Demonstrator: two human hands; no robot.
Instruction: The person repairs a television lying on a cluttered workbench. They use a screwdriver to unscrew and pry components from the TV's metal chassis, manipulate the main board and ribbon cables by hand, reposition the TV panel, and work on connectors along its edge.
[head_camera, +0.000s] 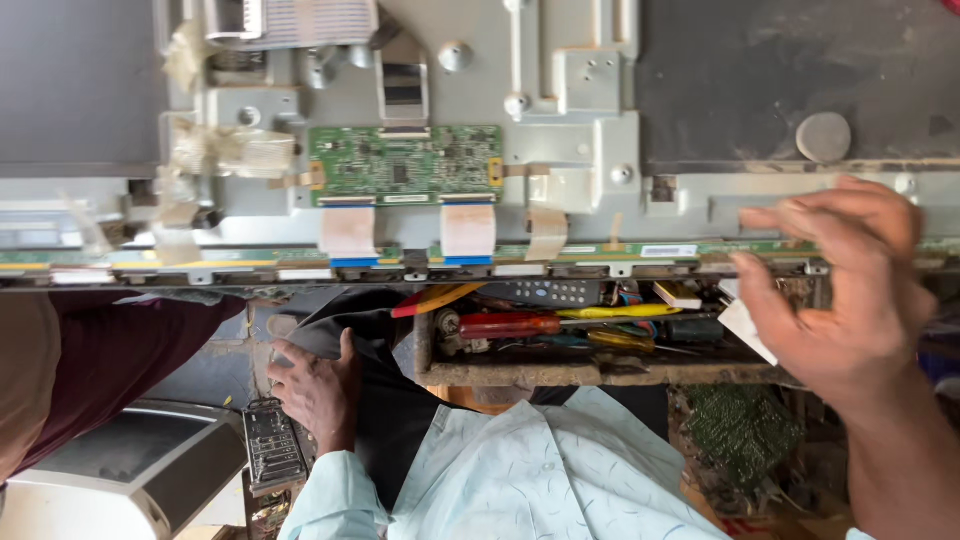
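The right hand (840, 290) hovers open, fingers spread and slightly curled, holding nothing, at the lower edge of the panel (560, 120). Its fingertips lie over the long strip board (300, 255) that runs along that edge. Just below the fingers sits the toolbox (560, 372), holding a red screwdriver (510, 325) and a yellow one (620, 312). Well away from this hand, across the panel, lies the green board (405, 162) with two flat cables (468, 230) beneath it. The left hand (315, 385) rests flat and empty on a dark lap, a remote (272, 445) just beside it.
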